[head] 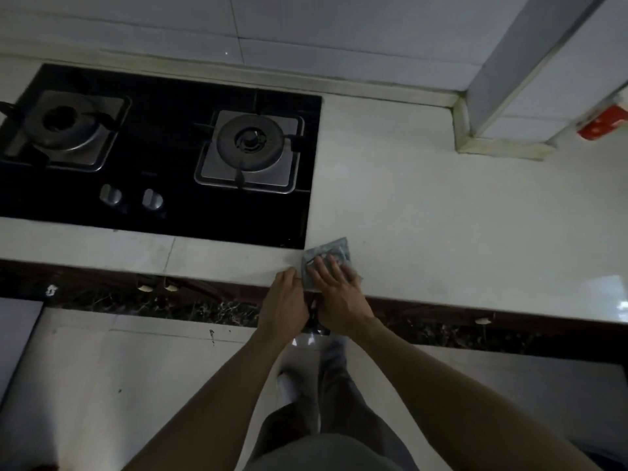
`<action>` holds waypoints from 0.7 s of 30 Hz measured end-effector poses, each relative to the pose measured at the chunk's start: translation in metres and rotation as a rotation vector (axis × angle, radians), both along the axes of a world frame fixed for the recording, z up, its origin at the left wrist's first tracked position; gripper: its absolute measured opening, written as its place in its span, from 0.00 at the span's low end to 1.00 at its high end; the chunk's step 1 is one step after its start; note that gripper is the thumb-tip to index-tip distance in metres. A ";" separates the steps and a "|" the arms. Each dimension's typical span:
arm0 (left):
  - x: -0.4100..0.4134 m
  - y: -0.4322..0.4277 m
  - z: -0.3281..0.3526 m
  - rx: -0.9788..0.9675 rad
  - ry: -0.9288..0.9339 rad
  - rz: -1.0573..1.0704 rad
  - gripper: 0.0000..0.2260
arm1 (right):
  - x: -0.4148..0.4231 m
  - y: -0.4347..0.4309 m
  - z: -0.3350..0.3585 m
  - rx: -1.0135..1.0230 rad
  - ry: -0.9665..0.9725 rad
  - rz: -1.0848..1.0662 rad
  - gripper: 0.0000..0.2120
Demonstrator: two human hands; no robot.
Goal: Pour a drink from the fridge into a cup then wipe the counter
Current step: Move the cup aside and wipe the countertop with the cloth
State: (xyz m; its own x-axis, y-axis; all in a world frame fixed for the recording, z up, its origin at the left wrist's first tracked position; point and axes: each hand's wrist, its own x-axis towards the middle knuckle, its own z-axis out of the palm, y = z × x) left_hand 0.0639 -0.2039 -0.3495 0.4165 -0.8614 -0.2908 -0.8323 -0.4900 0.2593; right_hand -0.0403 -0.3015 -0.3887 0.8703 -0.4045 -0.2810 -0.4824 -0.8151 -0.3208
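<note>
Starting at my left, the black hob sits in the bench with two burners and two knobs; a faint mark above the knobs is too small to read. My left hand is at the bench's front edge, its fingers curled right against the left border of the cloth; I cannot tell whether they pinch that border or only touch it. The cloth lies on the bench just off the hob's near right corner, a small grey folded pad, and my right hand presses on it with straight, spread fingers. I judge it light, soft and limp, likely to bunch or slide under a push, so a flat palm over its middle should steer it best, with a pinch at the near edge to lift or refold it. It carries no label that I can see. Far right, a red packet by the tiled pillar has pale print, but it is too blurred to read. Neither cup nor drink is in view.
</note>
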 end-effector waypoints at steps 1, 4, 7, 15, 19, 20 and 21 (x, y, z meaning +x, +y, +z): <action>-0.003 -0.001 0.000 -0.014 0.010 0.003 0.21 | -0.006 -0.002 -0.002 -0.012 -0.017 0.018 0.35; -0.012 -0.003 0.001 -0.048 0.071 -0.023 0.19 | -0.031 -0.016 -0.006 -0.044 -0.021 0.018 0.35; -0.022 -0.012 -0.004 -0.065 0.087 -0.108 0.19 | -0.064 -0.030 -0.007 -0.064 0.011 -0.130 0.36; -0.044 -0.038 -0.002 0.012 0.115 -0.210 0.22 | -0.114 -0.043 0.001 -0.095 0.099 -0.533 0.35; -0.046 -0.044 -0.002 -0.006 0.138 -0.185 0.21 | -0.078 -0.022 0.003 -0.034 0.108 -0.715 0.38; -0.045 -0.046 -0.002 -0.016 0.147 -0.171 0.21 | -0.071 -0.017 0.002 -0.021 0.097 -0.701 0.38; -0.043 -0.047 -0.003 -0.029 0.155 -0.155 0.21 | -0.065 -0.013 0.001 -0.013 0.082 -0.658 0.38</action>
